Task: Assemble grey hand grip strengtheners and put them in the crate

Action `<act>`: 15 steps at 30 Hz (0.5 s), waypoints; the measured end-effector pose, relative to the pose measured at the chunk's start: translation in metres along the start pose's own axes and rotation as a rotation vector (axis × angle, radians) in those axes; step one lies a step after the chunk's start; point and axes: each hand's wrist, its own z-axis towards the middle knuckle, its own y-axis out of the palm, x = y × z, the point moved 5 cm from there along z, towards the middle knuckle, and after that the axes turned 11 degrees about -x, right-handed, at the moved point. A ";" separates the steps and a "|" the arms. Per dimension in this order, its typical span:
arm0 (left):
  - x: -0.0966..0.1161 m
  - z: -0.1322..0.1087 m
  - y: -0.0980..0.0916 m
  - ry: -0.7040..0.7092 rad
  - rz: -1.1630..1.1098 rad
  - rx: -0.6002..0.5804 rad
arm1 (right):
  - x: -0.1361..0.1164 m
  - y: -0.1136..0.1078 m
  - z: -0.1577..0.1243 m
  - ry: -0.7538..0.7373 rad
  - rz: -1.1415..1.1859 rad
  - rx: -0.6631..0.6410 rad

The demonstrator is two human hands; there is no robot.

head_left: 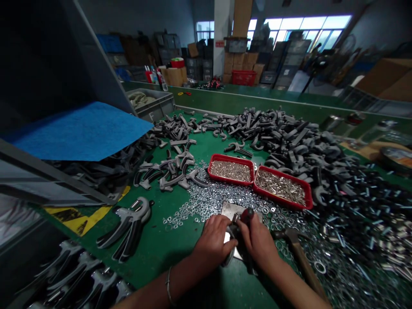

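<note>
Over a small metal plate (228,209), my left hand (212,240) is closed on a grey clamp part (229,259), mostly covered by the fingers. Right beside it, my right hand (262,242) wraps round a dark tool with a red end (247,215); its kind is hidden by the grip. A hammer (298,253) with a wooden handle lies to the right of that hand. Small metal nuts (199,201) are spread around the plate. Beyond them stand two red trays, one with tiny metal pieces (230,170), the other with small metal pins (280,185).
A grey-and-black spring clamp (128,227) lies at left, with more clamps (77,274) below it. Loose grey handles (283,133) are heaped behind the trays. Black parts with screws (360,210) cover the right side. A tilted grey crate (106,56) holds a blue sheet (83,131).
</note>
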 end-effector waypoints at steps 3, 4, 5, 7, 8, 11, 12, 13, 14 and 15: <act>0.002 0.004 -0.005 -0.077 0.032 -0.076 | -0.011 -0.006 0.004 -0.026 0.038 -0.060; 0.002 0.005 -0.006 -0.092 0.047 -0.087 | -0.016 -0.010 0.002 -0.047 0.069 -0.066; 0.002 0.006 -0.007 -0.101 0.061 -0.092 | -0.021 -0.015 -0.001 -0.080 0.112 -0.057; 0.003 0.006 -0.006 -0.098 0.082 -0.097 | -0.028 -0.029 -0.008 -0.169 0.241 -0.001; 0.004 0.005 -0.005 -0.093 0.087 -0.101 | -0.028 -0.036 -0.009 -0.192 0.307 0.037; 0.007 0.001 -0.009 -0.066 0.093 -0.124 | -0.003 -0.053 -0.002 -0.065 0.232 0.054; 0.008 0.002 -0.015 -0.044 0.101 -0.123 | 0.011 -0.057 0.003 0.019 0.125 0.024; 0.010 0.006 -0.024 -0.012 0.114 -0.113 | 0.026 -0.062 0.007 0.093 0.013 -0.016; 0.012 0.014 -0.036 0.028 0.137 -0.097 | 0.040 -0.067 0.010 0.145 -0.080 -0.051; 0.013 0.025 -0.050 0.072 0.171 -0.077 | 0.051 -0.074 0.012 0.173 -0.147 -0.070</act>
